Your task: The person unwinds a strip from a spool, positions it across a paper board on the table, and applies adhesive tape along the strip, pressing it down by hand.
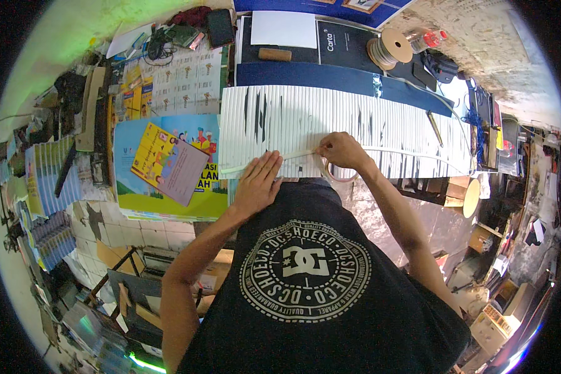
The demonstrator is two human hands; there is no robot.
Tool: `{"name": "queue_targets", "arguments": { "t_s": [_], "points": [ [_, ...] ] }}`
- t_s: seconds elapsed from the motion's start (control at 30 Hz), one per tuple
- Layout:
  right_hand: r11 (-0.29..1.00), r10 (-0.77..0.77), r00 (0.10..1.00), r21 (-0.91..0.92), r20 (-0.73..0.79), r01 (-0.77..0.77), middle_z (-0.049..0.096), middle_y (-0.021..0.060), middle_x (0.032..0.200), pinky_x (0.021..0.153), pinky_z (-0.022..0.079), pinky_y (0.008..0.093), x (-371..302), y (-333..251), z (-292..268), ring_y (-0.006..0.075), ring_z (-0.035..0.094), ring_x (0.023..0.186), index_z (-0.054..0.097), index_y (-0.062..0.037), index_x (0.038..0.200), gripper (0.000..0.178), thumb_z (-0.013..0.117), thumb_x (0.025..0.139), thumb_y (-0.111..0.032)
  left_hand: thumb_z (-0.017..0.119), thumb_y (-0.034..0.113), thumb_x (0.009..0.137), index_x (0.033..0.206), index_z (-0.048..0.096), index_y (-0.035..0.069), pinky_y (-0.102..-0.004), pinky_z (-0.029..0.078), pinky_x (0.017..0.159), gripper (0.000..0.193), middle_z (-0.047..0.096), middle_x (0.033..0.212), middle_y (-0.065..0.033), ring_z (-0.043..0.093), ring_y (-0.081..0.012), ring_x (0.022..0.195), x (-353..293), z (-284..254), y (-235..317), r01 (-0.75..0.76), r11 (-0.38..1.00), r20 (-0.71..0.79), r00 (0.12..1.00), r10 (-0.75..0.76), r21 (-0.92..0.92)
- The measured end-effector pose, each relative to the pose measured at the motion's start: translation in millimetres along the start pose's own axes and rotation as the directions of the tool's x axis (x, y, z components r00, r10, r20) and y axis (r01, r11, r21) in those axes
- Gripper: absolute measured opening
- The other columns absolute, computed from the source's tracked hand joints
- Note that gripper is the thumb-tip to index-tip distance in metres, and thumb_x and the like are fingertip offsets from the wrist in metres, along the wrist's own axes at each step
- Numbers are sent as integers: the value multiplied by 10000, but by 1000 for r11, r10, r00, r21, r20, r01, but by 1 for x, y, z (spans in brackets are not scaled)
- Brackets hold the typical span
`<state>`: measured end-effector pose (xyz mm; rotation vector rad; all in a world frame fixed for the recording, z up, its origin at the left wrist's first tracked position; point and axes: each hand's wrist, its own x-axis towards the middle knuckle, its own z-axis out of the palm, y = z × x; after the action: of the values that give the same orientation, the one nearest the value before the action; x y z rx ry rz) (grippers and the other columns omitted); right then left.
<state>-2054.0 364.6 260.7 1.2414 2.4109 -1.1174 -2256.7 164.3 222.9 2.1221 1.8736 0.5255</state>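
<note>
A long row of white, narrow-edged booklets or paper blocks is packed side by side on the table in front of me. Across their near part runs a pale, narrow strip of tape. My left hand lies flat near the row's left front edge, fingers stretched out and pressing on the strip. With its fingers closed in a pinch, my right hand grips the strip near the middle of the row. Below that hand hangs a curved loop of the same pale tape; whether it is a full roll I cannot tell.
Left of the row lies a stack of colourful printed sheets with a yellow-and-pink booklet on top. Behind stand a cord spool and a plastic bottle. A brown cylinder lies nearby. A pen-like tool rests on the row.
</note>
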Motion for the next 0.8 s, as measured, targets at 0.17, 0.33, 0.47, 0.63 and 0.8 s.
{"name": "queue_targets", "arguments": {
  "t_s": [0.17,0.33,0.47,0.63,0.8],
  "points": [
    [999,15,1000,-43,-2,-15,708,164,901,806,538,448,0,4,0,358,682,856,743,-76,829,287,676,805,-354,566,296,924,1426,404,7,-416,237,1165,602,361,1517,-141,333,-269,1411,25,-17,21,25,993,37,999,-20,-114],
    [983,126,983,-147,130,-107,689,243,894,821,535,488,5,-15,-10,408,672,905,727,-48,853,338,625,819,-368,507,387,956,1429,377,-29,-420,218,1174,643,327,1524,-178,302,-300,1421,48,12,35,-225,971,65,971,231,-79],
    [975,140,984,-191,110,-118,687,263,918,823,535,493,5,-13,-10,429,670,910,702,9,898,449,638,824,-429,456,454,973,1425,371,-47,-419,220,1173,681,326,1524,-182,288,-291,1428,53,16,33,-173,985,146,974,175,-28],
    [969,148,981,-219,129,-117,700,206,779,654,540,410,-21,7,-50,332,697,706,740,-1,886,403,673,860,-398,455,427,975,1431,377,-35,-406,220,1175,654,319,1536,-156,262,-264,1442,53,15,33,-179,983,138,974,182,-34],
    [987,155,988,-49,21,-154,721,165,889,764,545,416,-35,43,-58,330,704,823,739,-10,878,334,704,842,-340,484,391,968,1434,378,-26,-396,221,1176,635,312,1541,-146,272,-256,1437,53,10,35,-161,987,204,966,160,-14]
  ]
}}
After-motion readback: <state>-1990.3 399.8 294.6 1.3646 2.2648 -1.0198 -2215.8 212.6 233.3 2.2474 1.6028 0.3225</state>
